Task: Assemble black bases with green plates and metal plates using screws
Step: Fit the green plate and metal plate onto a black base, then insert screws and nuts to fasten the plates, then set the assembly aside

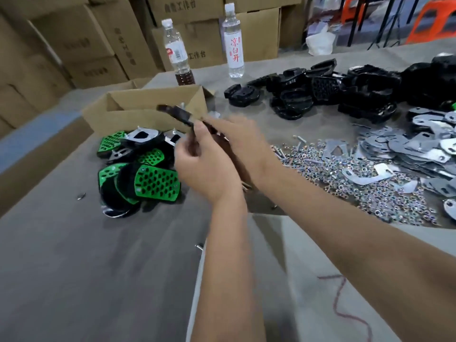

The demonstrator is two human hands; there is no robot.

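Bottle (233, 43) at twelve o'clock labelled 凉白开, boxes (187, 11) printed 工作台, my left hand (207, 166) and right hand (237, 137) both gripping a blurred black part (175, 112) with screws up

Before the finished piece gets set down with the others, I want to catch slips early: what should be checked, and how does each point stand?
1. Piece held securely: the left hand and right hand both have a grip on the black assembly. Ok.
2. Screws seated: the piece is motion-blurred. Cannot tell.
3. Drop spot: the finished pile of green-and-black parts lies just left of the hands. Ok.
4. Supply of black bases: a heap at far right. Ok.
5. Metal plates and nuts: plenty on the right. Ok.
6. Loose screw near the table seam. Not ok.
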